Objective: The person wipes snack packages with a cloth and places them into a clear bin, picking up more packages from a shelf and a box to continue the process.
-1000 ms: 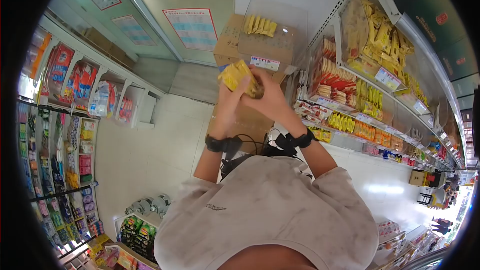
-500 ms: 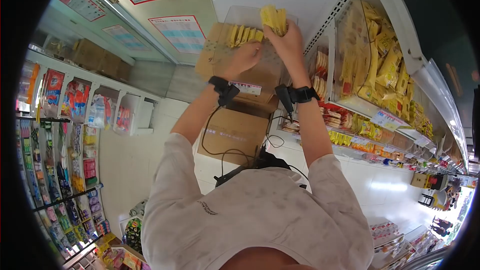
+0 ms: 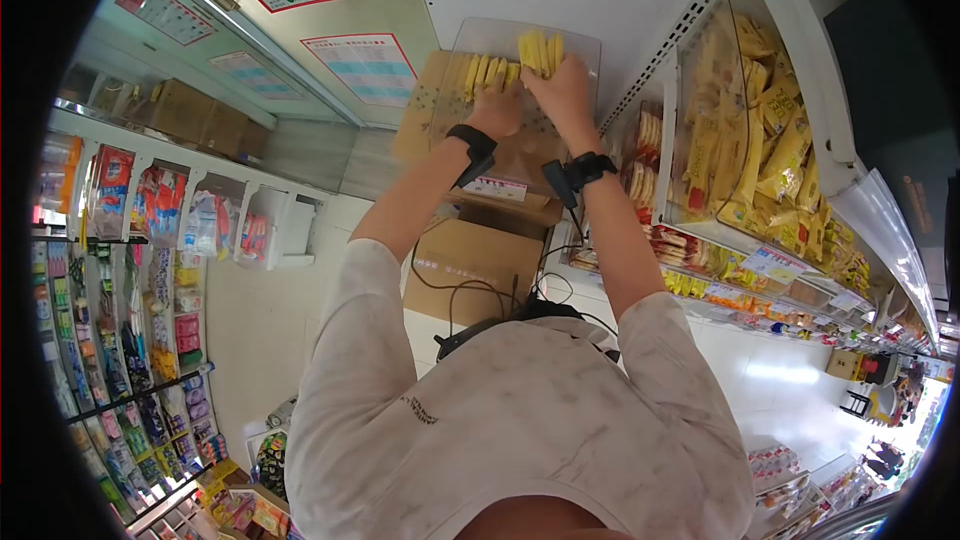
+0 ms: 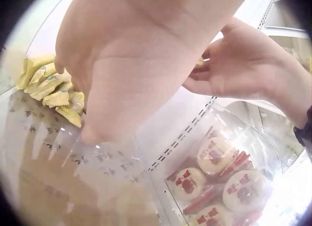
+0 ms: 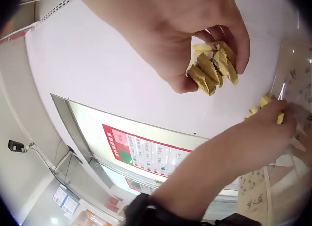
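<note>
In the head view a row of yellow packets [image 3: 484, 74] stands in a clear bin [image 3: 560, 135] set on a cardboard box. My left hand [image 3: 496, 112] is at the right end of that row, its fingertips mostly hidden. The right hand [image 5: 195, 30] pinches several yellow packets [image 5: 212, 70] between thumb and fingers in the right wrist view, held above the bin. In the left wrist view the row of packets [image 4: 51, 84] lies beside my left hand [image 4: 122, 65], whose thumb points down near them.
On the right, a shelf bin [image 3: 770, 140] holds many yellow packets, with red-and-white packets [image 4: 214, 157] in a clear bin below. Another cardboard box [image 3: 470, 265] stands on the floor, with black cables over it. Hanging goods [image 3: 110, 190] line the left side.
Both hands went from holding packets together in front of the body to the bin. Since the last earlier frame, the right hand with its packets has come slightly lower, and the left hand lies closer to the row.
</note>
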A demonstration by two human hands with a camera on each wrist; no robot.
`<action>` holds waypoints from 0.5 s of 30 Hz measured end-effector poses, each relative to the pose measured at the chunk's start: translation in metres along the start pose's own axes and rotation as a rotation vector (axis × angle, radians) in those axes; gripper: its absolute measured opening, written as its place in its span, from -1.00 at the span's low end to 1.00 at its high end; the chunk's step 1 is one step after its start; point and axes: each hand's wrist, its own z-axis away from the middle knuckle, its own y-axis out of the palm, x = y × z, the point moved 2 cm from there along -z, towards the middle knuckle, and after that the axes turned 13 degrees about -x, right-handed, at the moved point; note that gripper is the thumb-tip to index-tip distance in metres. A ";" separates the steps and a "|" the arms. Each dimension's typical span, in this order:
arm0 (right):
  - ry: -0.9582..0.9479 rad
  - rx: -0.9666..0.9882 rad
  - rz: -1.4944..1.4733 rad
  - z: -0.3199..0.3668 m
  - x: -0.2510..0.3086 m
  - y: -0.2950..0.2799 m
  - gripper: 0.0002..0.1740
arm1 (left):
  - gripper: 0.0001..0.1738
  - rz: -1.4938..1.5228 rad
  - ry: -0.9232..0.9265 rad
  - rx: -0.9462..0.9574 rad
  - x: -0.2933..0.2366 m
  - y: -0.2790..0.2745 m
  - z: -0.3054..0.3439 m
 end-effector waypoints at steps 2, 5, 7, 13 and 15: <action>-0.003 0.009 0.176 0.007 -0.003 0.007 -0.20 | -0.26 0.058 -0.008 -0.134 0.006 0.005 0.008; 0.055 0.080 0.307 0.005 -0.013 0.022 -0.14 | -0.29 0.067 -0.006 -0.164 0.015 0.006 0.007; 0.078 0.138 0.343 -0.003 -0.027 0.038 -0.12 | -0.32 0.064 -0.021 -0.129 0.017 -0.001 0.008; 0.082 0.276 0.303 -0.018 -0.060 0.066 -0.07 | -0.37 0.133 -0.109 -0.118 0.011 -0.011 0.004; 0.109 0.205 0.277 -0.010 -0.051 0.060 -0.05 | -0.38 0.126 -0.112 -0.113 0.013 -0.002 -0.002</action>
